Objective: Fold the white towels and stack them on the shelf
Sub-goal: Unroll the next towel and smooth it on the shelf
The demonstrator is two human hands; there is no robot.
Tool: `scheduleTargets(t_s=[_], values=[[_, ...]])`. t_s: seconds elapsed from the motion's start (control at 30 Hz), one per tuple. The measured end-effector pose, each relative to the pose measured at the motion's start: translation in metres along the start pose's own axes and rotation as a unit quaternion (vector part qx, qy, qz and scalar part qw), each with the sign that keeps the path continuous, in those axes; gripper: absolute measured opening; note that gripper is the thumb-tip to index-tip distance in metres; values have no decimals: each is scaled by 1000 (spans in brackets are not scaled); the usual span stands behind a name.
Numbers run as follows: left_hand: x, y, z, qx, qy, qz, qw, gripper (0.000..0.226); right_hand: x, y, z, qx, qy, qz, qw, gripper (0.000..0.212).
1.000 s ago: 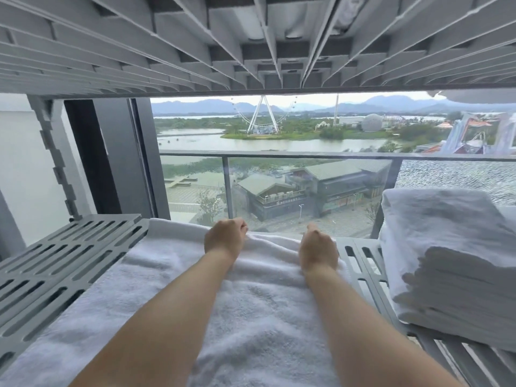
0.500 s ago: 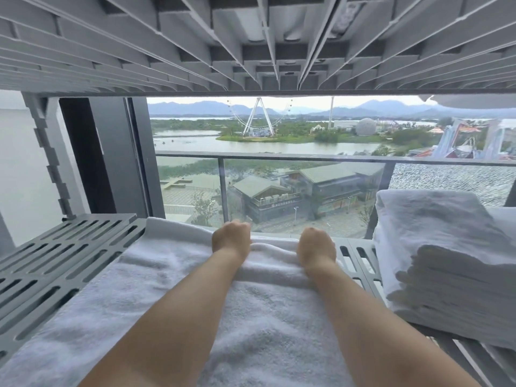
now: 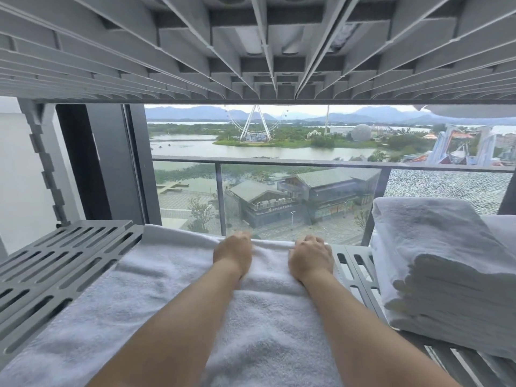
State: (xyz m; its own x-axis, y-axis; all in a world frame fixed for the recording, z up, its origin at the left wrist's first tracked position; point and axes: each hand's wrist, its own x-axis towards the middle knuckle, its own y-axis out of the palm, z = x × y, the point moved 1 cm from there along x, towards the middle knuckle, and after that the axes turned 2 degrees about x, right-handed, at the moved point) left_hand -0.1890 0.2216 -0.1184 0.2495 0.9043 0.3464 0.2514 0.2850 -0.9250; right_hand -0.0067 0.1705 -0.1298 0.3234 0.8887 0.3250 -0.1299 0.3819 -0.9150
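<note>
Lower now: left hand (image 3: 233,254), right hand (image 3: 311,258), each grip around towel (image 3: 173,289) on shelf (image 3: 69,255).

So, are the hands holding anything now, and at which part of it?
The left hand and the right hand both grip the white towel at its far edge, side by side; the towel lies spread on the shelf.

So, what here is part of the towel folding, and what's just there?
Job: towel, left hand and right hand at its far edge, folded stack, shelf.
Just there: upper shelf, balcony railing, Ferris wheel outside.
</note>
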Motion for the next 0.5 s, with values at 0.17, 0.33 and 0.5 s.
scheduleTargets(t_s=[0.17,0.33,0.5], values=[[-10,-1,18,34,-36,42,998,47,0,4,-4,8,46,86,995,55],[-22,-7,38,53,-94,86,990,56,2,3,-5,7,94,143,985,77],[-37,-22,79,95,-146,174,969,65,-3,-2,16,32,-61,44,997,63]])
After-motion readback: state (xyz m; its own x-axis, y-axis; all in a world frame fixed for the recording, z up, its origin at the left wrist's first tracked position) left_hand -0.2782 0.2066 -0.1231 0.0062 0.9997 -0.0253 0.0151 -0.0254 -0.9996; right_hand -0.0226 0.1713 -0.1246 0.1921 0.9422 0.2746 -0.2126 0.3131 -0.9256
